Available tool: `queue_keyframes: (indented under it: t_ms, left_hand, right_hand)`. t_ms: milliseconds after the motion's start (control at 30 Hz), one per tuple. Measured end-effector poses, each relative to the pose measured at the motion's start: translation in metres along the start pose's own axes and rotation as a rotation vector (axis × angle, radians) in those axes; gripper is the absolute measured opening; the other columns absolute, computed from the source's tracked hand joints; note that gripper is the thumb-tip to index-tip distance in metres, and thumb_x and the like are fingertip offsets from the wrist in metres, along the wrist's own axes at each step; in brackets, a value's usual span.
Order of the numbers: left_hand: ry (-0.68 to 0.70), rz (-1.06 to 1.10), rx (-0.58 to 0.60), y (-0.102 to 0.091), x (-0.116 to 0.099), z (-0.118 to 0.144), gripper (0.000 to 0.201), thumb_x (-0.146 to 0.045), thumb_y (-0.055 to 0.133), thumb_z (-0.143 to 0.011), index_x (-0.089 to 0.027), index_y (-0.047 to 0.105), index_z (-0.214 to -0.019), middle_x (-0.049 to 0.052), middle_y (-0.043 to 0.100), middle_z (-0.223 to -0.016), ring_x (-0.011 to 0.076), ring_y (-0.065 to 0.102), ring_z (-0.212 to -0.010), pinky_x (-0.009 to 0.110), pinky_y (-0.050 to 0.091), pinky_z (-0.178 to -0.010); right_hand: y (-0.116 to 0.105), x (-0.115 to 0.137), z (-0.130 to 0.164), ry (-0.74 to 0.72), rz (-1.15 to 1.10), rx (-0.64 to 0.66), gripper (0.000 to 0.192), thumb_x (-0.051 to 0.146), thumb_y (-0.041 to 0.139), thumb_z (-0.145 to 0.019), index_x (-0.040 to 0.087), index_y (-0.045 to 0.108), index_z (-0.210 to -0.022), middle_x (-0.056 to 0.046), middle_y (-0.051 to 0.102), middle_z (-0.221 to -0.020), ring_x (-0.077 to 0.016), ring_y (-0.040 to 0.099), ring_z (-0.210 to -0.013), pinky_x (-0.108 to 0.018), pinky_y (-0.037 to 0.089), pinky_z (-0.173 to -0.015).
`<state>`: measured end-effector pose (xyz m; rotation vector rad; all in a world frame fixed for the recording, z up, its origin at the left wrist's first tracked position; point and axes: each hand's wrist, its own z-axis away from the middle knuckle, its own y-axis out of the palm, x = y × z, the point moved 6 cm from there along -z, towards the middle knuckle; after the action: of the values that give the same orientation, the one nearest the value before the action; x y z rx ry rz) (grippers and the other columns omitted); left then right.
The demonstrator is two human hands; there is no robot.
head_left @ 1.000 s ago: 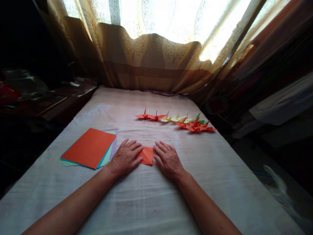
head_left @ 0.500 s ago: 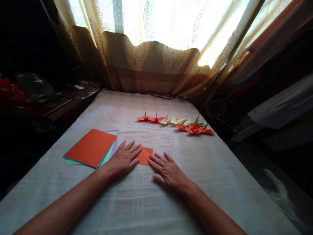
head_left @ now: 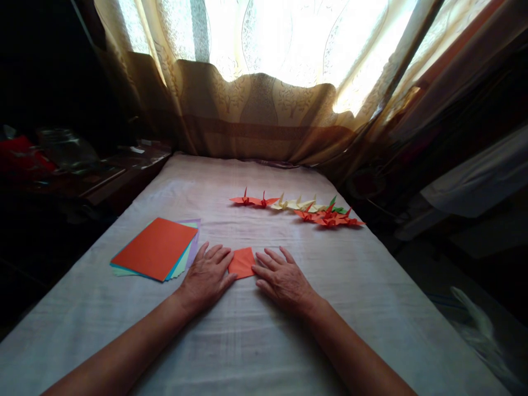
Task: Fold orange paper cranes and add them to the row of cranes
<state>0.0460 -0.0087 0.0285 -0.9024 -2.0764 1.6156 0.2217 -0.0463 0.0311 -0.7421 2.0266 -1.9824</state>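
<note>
On the cloth-covered counter, our left hand and right hand lie open and flat, pinning the folded orange paper between them to set its creases.

Bright daylight is pouring through a patterned beige lace curtain behind the pale cloth-covered table, while a cluttered dark wooden side surface is sitting in shadow

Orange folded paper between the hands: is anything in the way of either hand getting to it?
Nothing visible is. The orange folded paper lies flat on the cloth, with the left hand at its left edge and the right hand at its right edge. The paper stack and cranes lie apart.
</note>
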Motion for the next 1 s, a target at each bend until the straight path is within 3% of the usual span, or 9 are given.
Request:
queue_keyframes:
  t_ms: [100,200,300,400,667,1000]
  left_hand:
    - [-0.051,-0.043,-0.022,-0.003,-0.009,0.010,0.041,-0.044,0.048,-0.096,-0.017,0.065,-0.121,0.013,0.066,-0.123,0.0295,0.057,-0.117,0.051,0.026,-0.114]
    - [0.073,-0.059,0.001,0.002,-0.018,0.012,0.047,-0.049,0.041,-0.099,-0.020,0.060,-0.131,0.011,0.057,-0.140,0.0281,0.046,-0.133,0.047,0.017,-0.118]
    - [0.216,-0.023,0.181,0.017,-0.023,0.006,0.056,-0.053,0.032,-0.101,-0.021,0.045,-0.145,0.009,0.046,-0.151,0.0251,0.038,-0.141,0.045,0.011,-0.120]
    - [0.217,0.014,0.342,0.025,-0.022,-0.002,0.062,-0.055,0.029,-0.101,-0.020,0.033,-0.152,0.011,0.034,-0.157,0.0259,0.031,-0.145,0.047,0.011,-0.119]
    - [0.182,0.091,0.537,0.015,-0.011,0.009,0.060,-0.054,0.034,-0.100,-0.027,0.029,-0.153,0.012,0.024,-0.160,0.0332,0.019,-0.149,0.060,0.010,-0.117]
    - [0.213,0.100,0.448,0.007,0.019,0.028,0.051,-0.056,0.034,-0.100,-0.039,0.037,-0.148,0.011,0.028,-0.160,0.0346,0.027,-0.146,0.060,0.011,-0.115]
  right_hand:
    - [0.005,0.002,0.000,0.007,0.034,-0.058,0.040,0.043,0.051,-0.097,0.027,0.061,-0.132,-0.009,0.049,-0.148,-0.0305,0.041,-0.139,-0.057,0.018,-0.117]
    - [0.012,0.003,0.003,0.031,0.043,-0.098,0.042,0.043,0.050,-0.098,0.026,0.058,-0.135,-0.009,0.051,-0.146,-0.0297,0.043,-0.138,-0.056,0.021,-0.117]
    - [0.016,0.003,0.006,0.049,0.055,-0.101,0.042,0.042,0.049,-0.098,0.026,0.056,-0.137,-0.009,0.050,-0.147,-0.0306,0.042,-0.138,-0.057,0.023,-0.115]
    - [0.015,0.002,0.008,0.058,0.065,-0.095,0.043,0.041,0.049,-0.098,0.028,0.054,-0.139,-0.009,0.050,-0.147,-0.0305,0.043,-0.137,-0.057,0.025,-0.115]
    - [0.014,0.001,0.010,0.092,0.048,-0.108,0.039,0.039,0.051,-0.098,0.030,0.059,-0.134,-0.010,0.051,-0.145,-0.0318,0.046,-0.135,-0.059,0.029,-0.111]
    - [0.012,0.002,0.009,0.105,0.055,-0.127,0.036,0.037,0.051,-0.097,0.030,0.061,-0.131,-0.010,0.054,-0.143,-0.0311,0.048,-0.133,-0.058,0.030,-0.111]
